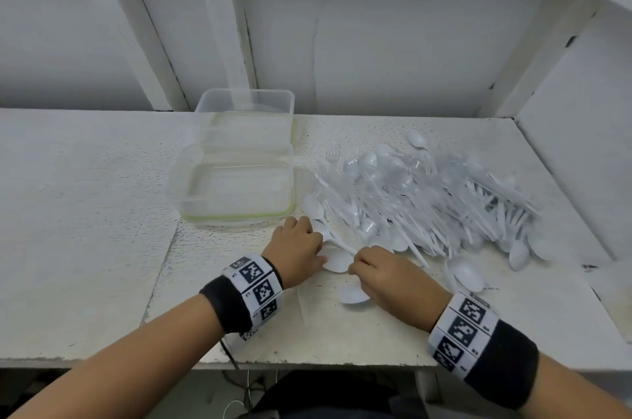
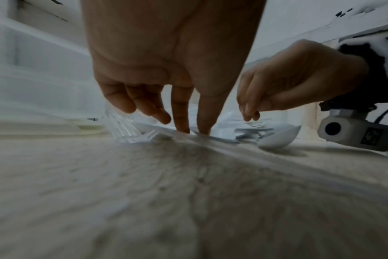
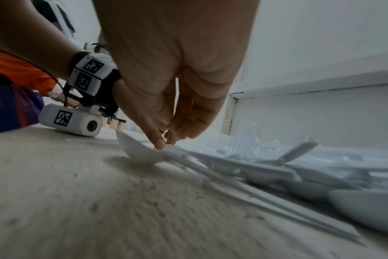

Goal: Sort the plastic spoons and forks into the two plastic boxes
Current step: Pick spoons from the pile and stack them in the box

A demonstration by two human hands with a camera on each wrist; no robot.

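while the right hand (image 1: pixel 383 276) pinches a white spoon (image 1: pixel 337 260) at the near edge of the heap (image 1: pixel 424 199), left hand (image 1: pixel 299 247) fingertips pressing cutlery down, tangled handles may drag neighbours off; boxes (image 1: pixel 239 193) sit empty just beside.

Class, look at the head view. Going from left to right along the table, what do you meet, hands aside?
The near plastic box → the pile of plastic spoons and forks → a white spoon lying at the pile's right edge → the white side wall.
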